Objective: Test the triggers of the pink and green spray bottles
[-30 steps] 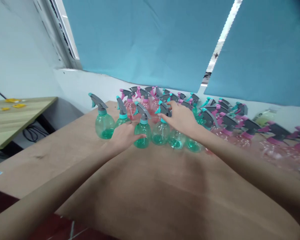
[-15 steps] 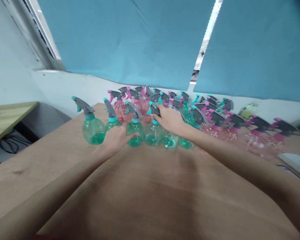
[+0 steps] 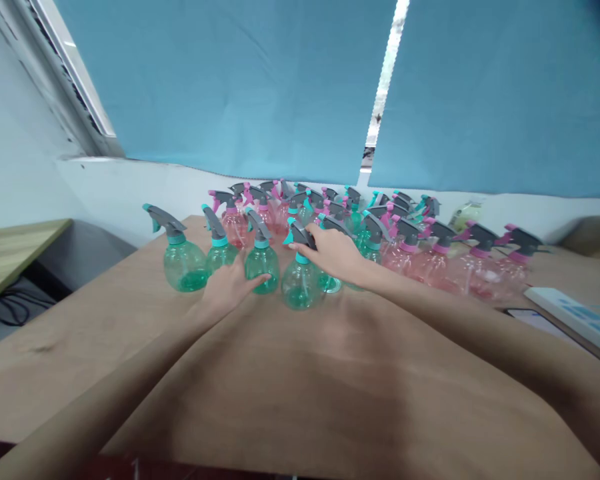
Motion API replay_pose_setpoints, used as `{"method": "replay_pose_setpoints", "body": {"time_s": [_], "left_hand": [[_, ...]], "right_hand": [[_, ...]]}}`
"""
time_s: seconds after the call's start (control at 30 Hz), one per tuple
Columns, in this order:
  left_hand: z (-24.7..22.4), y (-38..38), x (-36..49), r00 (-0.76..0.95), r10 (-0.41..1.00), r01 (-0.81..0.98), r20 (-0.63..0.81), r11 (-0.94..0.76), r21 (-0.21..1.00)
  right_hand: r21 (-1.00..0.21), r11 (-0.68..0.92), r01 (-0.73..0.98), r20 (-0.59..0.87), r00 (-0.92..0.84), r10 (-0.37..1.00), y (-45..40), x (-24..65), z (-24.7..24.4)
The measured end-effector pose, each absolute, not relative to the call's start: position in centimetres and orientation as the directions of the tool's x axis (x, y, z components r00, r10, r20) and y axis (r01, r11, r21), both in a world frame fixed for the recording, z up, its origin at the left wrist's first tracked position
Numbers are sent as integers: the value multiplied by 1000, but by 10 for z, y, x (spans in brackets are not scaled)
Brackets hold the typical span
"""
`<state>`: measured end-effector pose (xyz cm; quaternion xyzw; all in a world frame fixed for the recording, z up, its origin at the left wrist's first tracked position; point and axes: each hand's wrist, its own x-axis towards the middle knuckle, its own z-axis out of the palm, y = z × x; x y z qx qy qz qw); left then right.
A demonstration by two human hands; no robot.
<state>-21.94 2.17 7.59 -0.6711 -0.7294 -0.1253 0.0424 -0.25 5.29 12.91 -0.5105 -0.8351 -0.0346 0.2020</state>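
Observation:
My right hand is closed around the grey spray head of a green spray bottle, which stands upright and slightly in front of its row. My left hand has its thumb and fingers apart, in front of another green spray bottle; whether it touches that bottle I cannot tell. Farther left in the row are a green bottle and, at the end, a larger-looking one. Each has a grey and turquoise trigger head. More green bottles, partly hidden, stand behind my right hand.
Several pink spray bottles line the right side of the wooden table, with others at the back. A phone and a white box lie at right. A blue curtain hangs behind; another table is at left.
The bottle in my right hand has come forward, out of line with its row. My left hand stays near the same bottles. The camera's view has shifted slightly.

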Motion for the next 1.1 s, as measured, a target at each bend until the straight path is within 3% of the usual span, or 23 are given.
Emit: {"method": "replay_pose_setpoints", "body": {"time_s": [0.23,0.63,0.73,0.9,1.1], "left_hand": [[83,27,-210,-136,963,987,234,110,121],[86,2,-193,-210,955,969,211,176,171],[80,-18,-184,-154,961,969,230,100,228],[58,-36,-153,90,963,902,254,-187,389],[35,-25,-106,287,934,726,213,-357,587]], "right_hand": [[-163,510,845,381,-423,822,47,8,121],[-365,575,732,382,-446,810,42,18,105],[-390,586,710,396,-445,803,39,27,104],[-436,646,627,426,-488,762,31,50,98],[-482,676,558,472,-484,737,19,92,93]]}}
